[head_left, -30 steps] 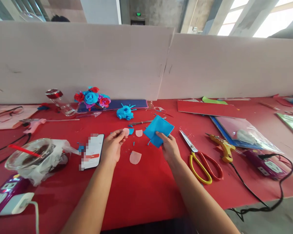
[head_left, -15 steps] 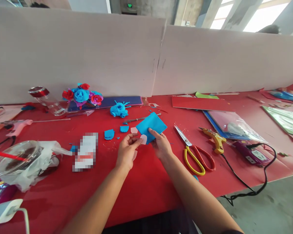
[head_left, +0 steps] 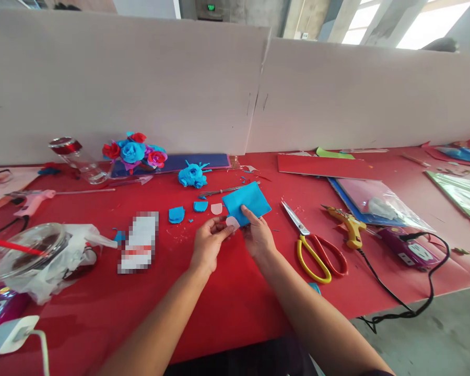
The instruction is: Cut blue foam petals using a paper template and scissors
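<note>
My right hand [head_left: 257, 230] pinches a blue rectangular piece of paper [head_left: 247, 201], thumb on top and the other fingers beneath it. Between the thumb and fingers of my left hand [head_left: 209, 240] is a small pale pink paper petal [head_left: 232, 223], laid against the blue paper's lower left corner. A second pink petal [head_left: 216, 209] lies flat on the table just beyond. Cut blue petals [head_left: 176, 214] sit to the left, with another blue stack [head_left: 200, 207] beside them. Farther back rests a blue paper flower [head_left: 192, 175].
Large scissors [head_left: 311, 243] with yellow and red handles lie to the right, near a yellow glue gun [head_left: 347, 224] and a purple power strip [head_left: 409, 248]. At left are a plastic bowl [head_left: 50, 256], a pink glue gun [head_left: 35, 202], a glass bottle [head_left: 78, 162] and a flower bunch [head_left: 133, 152].
The view has shifted slightly. My left fingers have turned a little around the pink petal, and the petal on the table shows more fully. Both hands keep their holds.
</note>
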`<action>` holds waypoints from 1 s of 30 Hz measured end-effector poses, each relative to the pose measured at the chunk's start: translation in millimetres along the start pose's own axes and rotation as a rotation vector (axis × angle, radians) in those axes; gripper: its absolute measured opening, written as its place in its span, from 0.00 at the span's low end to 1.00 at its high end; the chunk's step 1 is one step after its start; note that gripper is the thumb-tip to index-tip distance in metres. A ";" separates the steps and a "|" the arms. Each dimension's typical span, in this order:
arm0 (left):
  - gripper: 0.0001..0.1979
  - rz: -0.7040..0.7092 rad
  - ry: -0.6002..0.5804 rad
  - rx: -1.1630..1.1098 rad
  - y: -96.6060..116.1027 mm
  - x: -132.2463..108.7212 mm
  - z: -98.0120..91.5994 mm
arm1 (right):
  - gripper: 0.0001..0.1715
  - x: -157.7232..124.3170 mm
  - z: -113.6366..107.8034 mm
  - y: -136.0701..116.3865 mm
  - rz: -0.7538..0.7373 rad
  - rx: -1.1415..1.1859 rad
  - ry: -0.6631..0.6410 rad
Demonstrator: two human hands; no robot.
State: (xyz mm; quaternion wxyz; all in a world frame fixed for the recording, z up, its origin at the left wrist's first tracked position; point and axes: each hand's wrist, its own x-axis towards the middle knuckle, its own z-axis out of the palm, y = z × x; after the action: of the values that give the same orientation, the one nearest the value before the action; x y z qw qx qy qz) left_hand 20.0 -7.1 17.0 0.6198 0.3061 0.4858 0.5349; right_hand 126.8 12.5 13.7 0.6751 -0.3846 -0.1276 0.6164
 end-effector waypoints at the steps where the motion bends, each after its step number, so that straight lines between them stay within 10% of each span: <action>1: 0.23 -0.005 -0.006 0.009 -0.4 -0.5 0.4 | 0.15 -0.7 0.2 0.4 -0.001 0.006 -0.006; 30: 0.16 -0.107 0.053 -0.055 2.5 5.2 -0.6 | 0.16 -5.0 1.6 9.9 0.069 0.018 0.007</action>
State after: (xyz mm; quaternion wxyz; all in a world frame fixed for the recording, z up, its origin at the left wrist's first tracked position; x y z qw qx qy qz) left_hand 18.2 -1.6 17.7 0.6426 0.2485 0.5027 0.5221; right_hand 117.4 7.9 9.5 0.6573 -0.3849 -0.1065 0.6391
